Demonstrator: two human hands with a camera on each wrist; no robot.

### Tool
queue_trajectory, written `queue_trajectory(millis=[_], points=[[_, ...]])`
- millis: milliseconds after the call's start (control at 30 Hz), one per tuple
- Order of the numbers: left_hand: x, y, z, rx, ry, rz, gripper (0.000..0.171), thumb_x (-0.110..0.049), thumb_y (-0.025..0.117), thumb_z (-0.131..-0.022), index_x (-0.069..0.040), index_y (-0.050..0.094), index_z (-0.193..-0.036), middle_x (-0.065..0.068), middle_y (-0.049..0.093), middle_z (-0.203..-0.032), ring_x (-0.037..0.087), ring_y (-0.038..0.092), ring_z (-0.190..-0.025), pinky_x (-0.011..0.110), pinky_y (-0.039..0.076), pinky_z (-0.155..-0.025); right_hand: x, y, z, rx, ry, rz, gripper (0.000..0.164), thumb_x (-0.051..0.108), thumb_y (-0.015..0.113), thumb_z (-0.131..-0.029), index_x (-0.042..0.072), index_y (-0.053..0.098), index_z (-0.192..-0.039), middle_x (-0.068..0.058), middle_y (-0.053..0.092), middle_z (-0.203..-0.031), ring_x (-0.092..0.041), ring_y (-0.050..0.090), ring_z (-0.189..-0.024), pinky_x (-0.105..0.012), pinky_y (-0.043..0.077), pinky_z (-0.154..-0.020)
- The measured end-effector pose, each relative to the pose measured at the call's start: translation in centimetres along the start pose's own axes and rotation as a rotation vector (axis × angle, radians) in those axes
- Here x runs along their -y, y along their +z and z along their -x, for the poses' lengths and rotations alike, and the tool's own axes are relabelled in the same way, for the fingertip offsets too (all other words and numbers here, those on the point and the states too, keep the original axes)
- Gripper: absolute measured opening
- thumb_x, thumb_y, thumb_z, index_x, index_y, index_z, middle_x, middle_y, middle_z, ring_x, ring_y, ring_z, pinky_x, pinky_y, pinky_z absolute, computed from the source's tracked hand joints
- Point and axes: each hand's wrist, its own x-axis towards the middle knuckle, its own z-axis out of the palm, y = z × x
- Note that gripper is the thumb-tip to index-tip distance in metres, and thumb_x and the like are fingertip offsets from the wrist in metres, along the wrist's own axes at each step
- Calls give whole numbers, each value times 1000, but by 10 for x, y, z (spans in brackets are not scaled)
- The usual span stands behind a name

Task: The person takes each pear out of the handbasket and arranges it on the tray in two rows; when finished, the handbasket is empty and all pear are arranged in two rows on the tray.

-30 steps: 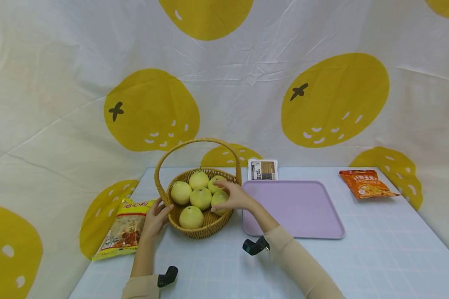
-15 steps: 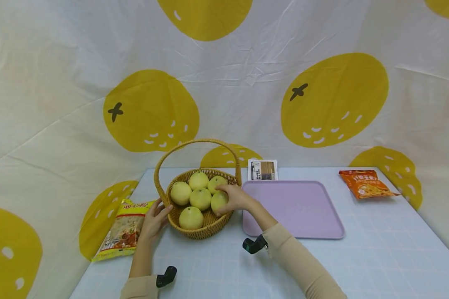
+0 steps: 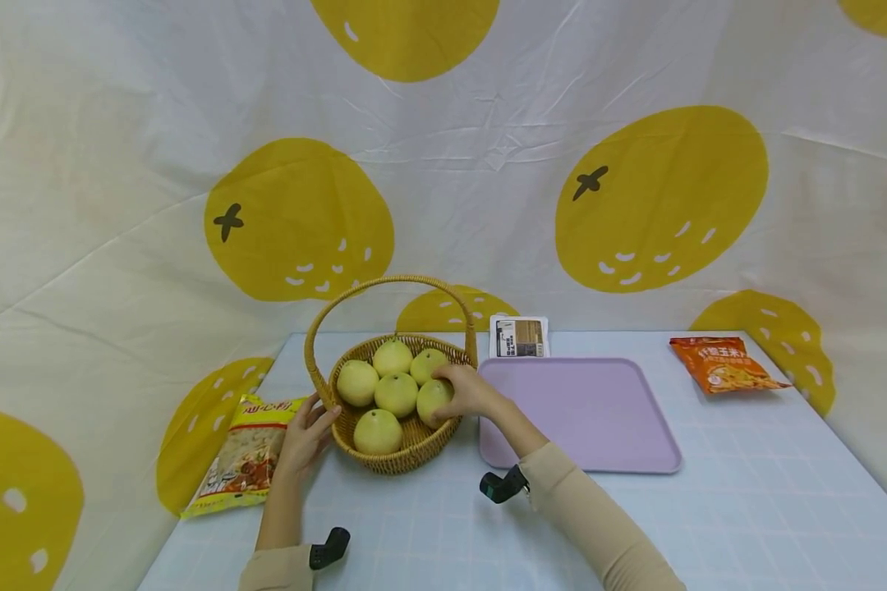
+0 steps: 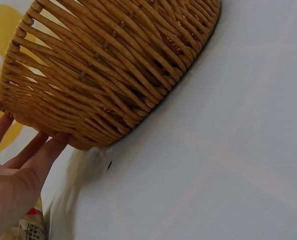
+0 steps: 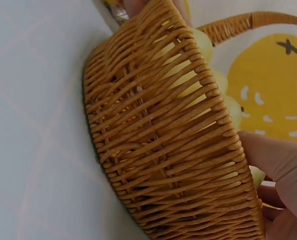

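Note:
Several round, pale yellow-green pears lie in a brown wicker basket with a tall arched handle. My left hand holds the basket's left side, thumb at the rim by the handle's foot. In the left wrist view its fingers lie against the woven outer wall. My right hand reaches over the right rim and grips the rightmost pear, which is still among the others. In the right wrist view the basket wall hides most of that pear.
A lilac tray lies right of the basket, with a small white-and-brown packet behind it. An orange snack bag is at the far right. A yellow-and-clear food bag lies left, beside the left forearm.
My right hand's spread fingers have lowered and closed around the rightmost pear. My left hand and the basket have stayed in place.

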Motion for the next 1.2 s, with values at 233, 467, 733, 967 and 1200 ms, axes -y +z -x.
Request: queue_trajectory(millis=[233, 467, 733, 967, 1200], points=[[1, -1, -1, -9, -9, -19, 75, -30, 60, -93, -17, 16, -152, 18, 27, -150, 30, 40, -126, 28, 47, -85, 1, 2, -2, -4, -5, -6, 65, 19, 85, -66, -6, 58, -118, -19, 58, -119, -33, 53, -111, -43, 42, -95], [0, -1, 0, -8, -11, -12, 76, -30, 61, -93, -17, 15, -152, 18, 26, -151, 30, 38, -127, 27, 47, -84, 2, 2, -1, 2, -10, 10, 62, 20, 85, -66, -5, 60, -117, -22, 56, -122, -35, 51, -114, -45, 40, -96], [0, 0, 0, -15, -5, -2, 75, -29, 61, -93, -15, 16, -152, 19, 27, -150, 29, 40, -126, 26, 48, -83, 2, -1, 0, 26, -4, -9, 60, 21, 84, -69, -3, 60, -118, -17, 61, -118, -32, 53, -111, -44, 42, -94], [0, 1, 1, -15, 6, 2, 74, -28, 60, -94, -15, 17, -152, 19, 28, -149, 28, 41, -125, 29, 47, -85, -4, 0, 1, -10, -31, -62, 61, 20, 85, -66, -2, 61, -118, -15, 62, -117, -28, 54, -111, -41, 42, -95], [-3, 2, 3, -3, -1, 9, 72, -25, 57, -96, -16, 14, -153, 19, 24, -151, 31, 36, -129, 30, 46, -88, -8, 2, 4, -60, -46, -144, 63, 19, 85, -63, -1, 61, -118, -13, 61, -118, -27, 54, -112, -40, 42, -95]])
